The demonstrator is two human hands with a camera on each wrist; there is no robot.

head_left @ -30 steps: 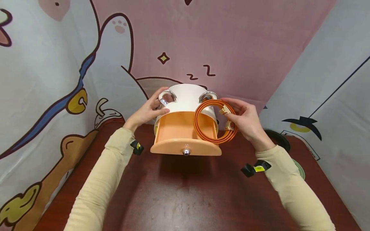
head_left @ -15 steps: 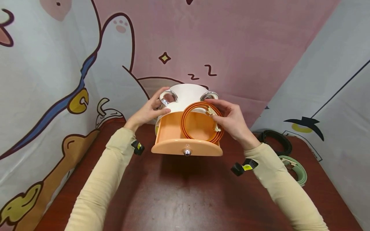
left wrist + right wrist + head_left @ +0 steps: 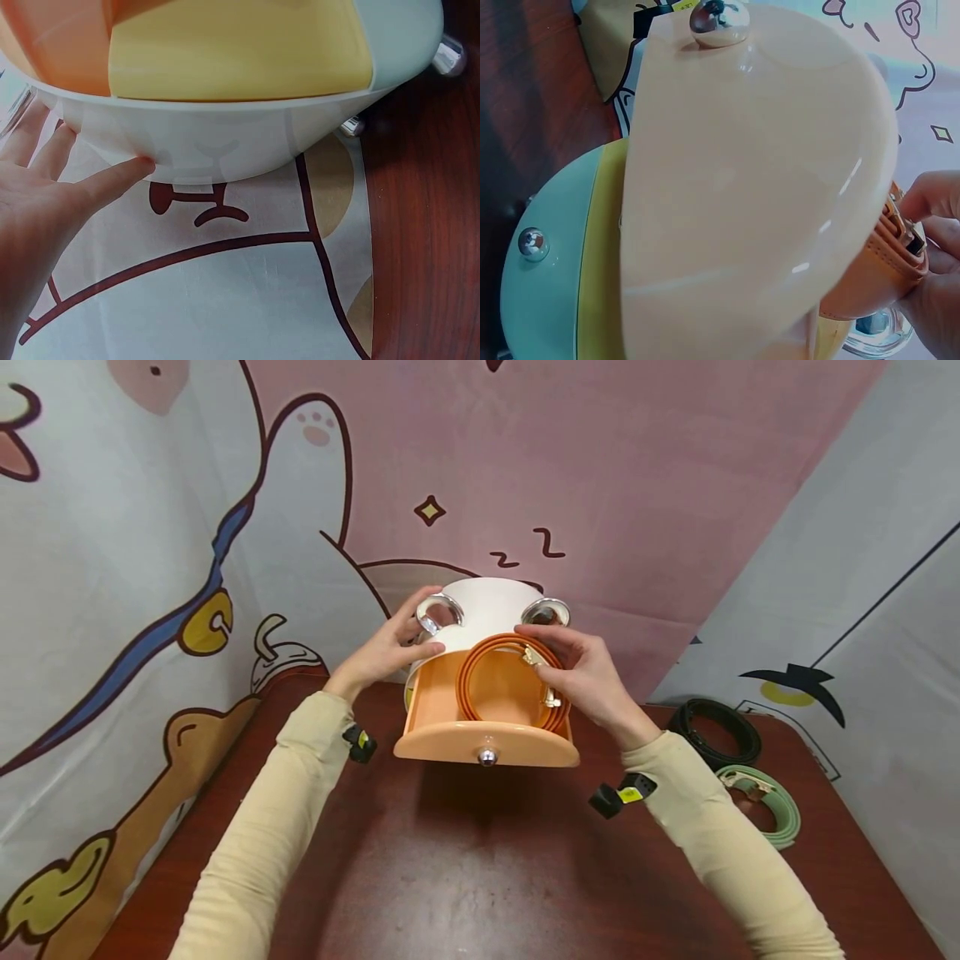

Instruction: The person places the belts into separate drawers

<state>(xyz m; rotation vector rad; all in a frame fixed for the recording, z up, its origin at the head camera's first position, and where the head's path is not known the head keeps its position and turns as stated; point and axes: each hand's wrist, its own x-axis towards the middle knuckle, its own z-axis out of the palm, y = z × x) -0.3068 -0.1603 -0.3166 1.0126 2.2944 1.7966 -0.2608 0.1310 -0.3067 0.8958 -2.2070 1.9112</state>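
A small rounded white drawer cabinet [image 3: 491, 610] stands at the back of the table, its top peach drawer [image 3: 442, 746] pulled out. My left hand [image 3: 382, 652] rests on the cabinet's left side; in the left wrist view the fingertips [image 3: 142, 165] press its white shell with fingers fairly straight. Between thumb and fingers, my right hand [image 3: 588, 681] pinches a coiled orange belt [image 3: 463, 685] near its gold buckle [image 3: 534, 657]. The coil is tilted upright over the open drawer, with its lower part hidden behind the drawer front. In the right wrist view, that front [image 3: 742, 165] covers most of the belt [image 3: 877, 281].
A coiled black belt [image 3: 746, 739] and a coiled light green belt [image 3: 787, 822] lie on the table's right side. Below the peach drawer are a yellow drawer [image 3: 600, 247] and a green drawer [image 3: 547, 300]. Patterned cloth [image 3: 615, 468] hangs close behind the cabinet.
My right hand has carried the orange belt left and slightly down, from the drawer's right edge to over its middle. The black and green belts have come into fuller view. My left hand stays put.
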